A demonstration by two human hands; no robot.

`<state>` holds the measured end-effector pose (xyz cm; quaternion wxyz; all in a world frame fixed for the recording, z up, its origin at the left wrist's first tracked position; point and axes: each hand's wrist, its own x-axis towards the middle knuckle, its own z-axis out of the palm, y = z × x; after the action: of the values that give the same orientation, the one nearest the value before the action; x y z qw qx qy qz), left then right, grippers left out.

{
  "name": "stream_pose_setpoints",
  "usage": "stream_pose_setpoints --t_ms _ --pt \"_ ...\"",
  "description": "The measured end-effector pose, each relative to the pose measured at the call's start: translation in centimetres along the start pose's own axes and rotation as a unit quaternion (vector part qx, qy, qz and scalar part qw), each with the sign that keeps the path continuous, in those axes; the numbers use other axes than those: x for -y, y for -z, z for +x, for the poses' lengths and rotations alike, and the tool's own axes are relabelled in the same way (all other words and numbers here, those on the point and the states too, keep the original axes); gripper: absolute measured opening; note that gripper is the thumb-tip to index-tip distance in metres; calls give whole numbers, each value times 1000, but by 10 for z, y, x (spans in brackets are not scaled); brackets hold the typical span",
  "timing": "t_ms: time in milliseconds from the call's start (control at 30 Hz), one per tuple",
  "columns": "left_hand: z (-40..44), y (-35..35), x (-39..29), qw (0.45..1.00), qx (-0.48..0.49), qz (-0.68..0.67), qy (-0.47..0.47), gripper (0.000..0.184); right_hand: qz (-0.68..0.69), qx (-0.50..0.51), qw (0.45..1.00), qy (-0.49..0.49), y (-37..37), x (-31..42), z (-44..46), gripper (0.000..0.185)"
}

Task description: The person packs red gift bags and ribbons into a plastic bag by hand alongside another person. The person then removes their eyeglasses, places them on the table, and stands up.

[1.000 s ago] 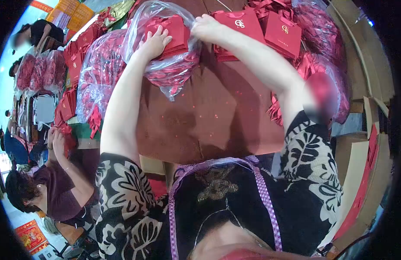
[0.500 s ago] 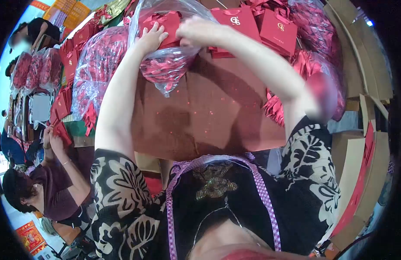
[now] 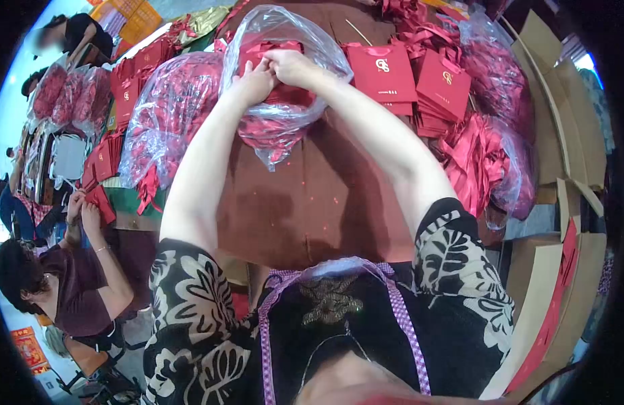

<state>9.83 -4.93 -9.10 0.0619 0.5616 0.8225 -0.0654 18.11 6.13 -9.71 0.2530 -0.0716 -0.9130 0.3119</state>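
A clear plastic bag (image 3: 275, 138) holding red paper bags (image 3: 291, 96) lies open at the top middle of the brown table. Inside its mouth, my left hand (image 3: 256, 84) rests on the red bags, fingers bent and meeting the other hand. My right hand (image 3: 291, 69) is closed beside it, its fingertips touching those of my left hand. What the fingers pinch, if anything, is too small to make out. Just right of the plastic bag lies a stack of red gift bags (image 3: 381, 73) with a printed logo.
Another stack of red bags (image 3: 443, 84) and filled plastic bags (image 3: 497, 74) stand at the right, beside cardboard boxes (image 3: 561, 115). A full plastic bag (image 3: 167, 108) lies at the left. Past it, a co-worker (image 3: 82, 297) handles a red bag. The brown table (image 3: 312, 202) has small red specks.
My right hand has moved inward from the plastic bag's right edge to meet my left hand. The plastic bag's mouth is spread wider than half a second ago.
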Motion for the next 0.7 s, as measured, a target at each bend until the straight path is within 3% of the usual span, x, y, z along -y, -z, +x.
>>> stream_pose_setpoints --t_ms 33,133,167,200,267,367,500,567,633,700 --pt "0 0 0 1000 -6 14 -5 43 -74 52 996 -7 0 -5 1 26" --pt "3 -5 3 1000 -9 12 -24 43 -140 -13 990 14 -18 -21 -9 29" --pt "12 -22 11 1000 -12 10 -24 43 -162 -88 981 59 -29 -31 -10 29" --pt "27 -50 27 996 -55 30 -65 43 -124 -58 990 23 -22 -25 -12 28" --pt "1 -9 -3 998 -50 -39 -5 44 -71 -33 997 3 -11 -16 -19 29" --pt "0 -11 -3 994 -88 -56 21 50 -119 -10 993 0 -7 -10 -20 31" --pt "2 -13 14 974 -149 -171 -24 67 -156 50 985 -53 -11 -9 -20 39" --pt "9 -24 22 961 -218 -167 18 77 -167 68 982 -53 -11 -11 -18 38" --pt "7 -14 16 972 -196 -119 42 83 -166 63 983 -46 -11 -12 -18 37" --pt "3 -5 11 986 -49 -128 96 83 -162 65 984 -40 -12 -12 -20 36"
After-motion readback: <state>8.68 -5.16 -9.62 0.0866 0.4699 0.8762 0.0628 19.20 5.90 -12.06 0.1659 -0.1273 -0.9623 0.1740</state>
